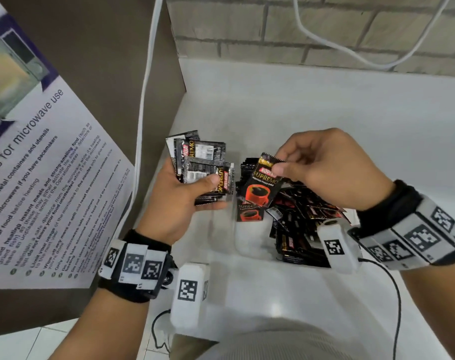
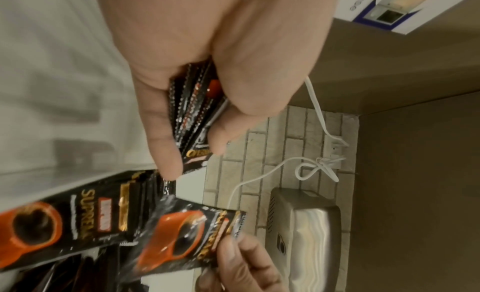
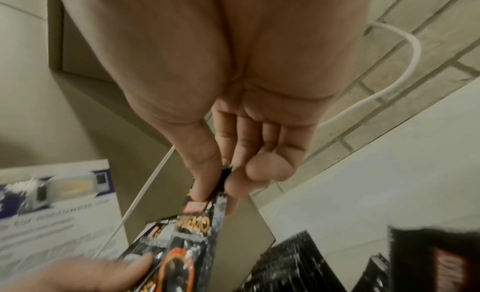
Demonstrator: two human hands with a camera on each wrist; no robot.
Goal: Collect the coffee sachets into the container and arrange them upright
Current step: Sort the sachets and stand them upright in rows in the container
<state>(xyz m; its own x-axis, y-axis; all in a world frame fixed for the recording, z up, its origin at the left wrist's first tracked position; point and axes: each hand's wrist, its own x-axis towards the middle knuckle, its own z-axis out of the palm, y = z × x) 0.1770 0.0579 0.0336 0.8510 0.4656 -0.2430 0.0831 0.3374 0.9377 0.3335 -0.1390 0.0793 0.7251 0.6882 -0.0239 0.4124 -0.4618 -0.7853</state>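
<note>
My left hand (image 1: pixel 184 193) grips a fanned stack of black coffee sachets (image 1: pixel 204 165), thumb on top; the left wrist view shows the stack (image 2: pixel 192 112) edge-on between thumb and fingers. My right hand (image 1: pixel 312 165) pinches one black sachet with a red cup print (image 1: pixel 262 181) by its top edge, hanging just right of the stack, also seen as a sachet (image 2: pixel 187 233) in the left wrist view and a sachet (image 3: pixel 192 245) in the right wrist view. Below lies a clear plastic container (image 1: pixel 249 245) holding several jumbled sachets (image 1: pixel 304 211).
The container sits on a white counter (image 1: pixel 325 107) against a brick wall (image 1: pixel 299 27). A white cable (image 1: pixel 145 100) runs down the left side. A microwave-use poster (image 1: pixel 39 178) leans at the left. A metal appliance (image 2: pixel 303 235) shows in the left wrist view.
</note>
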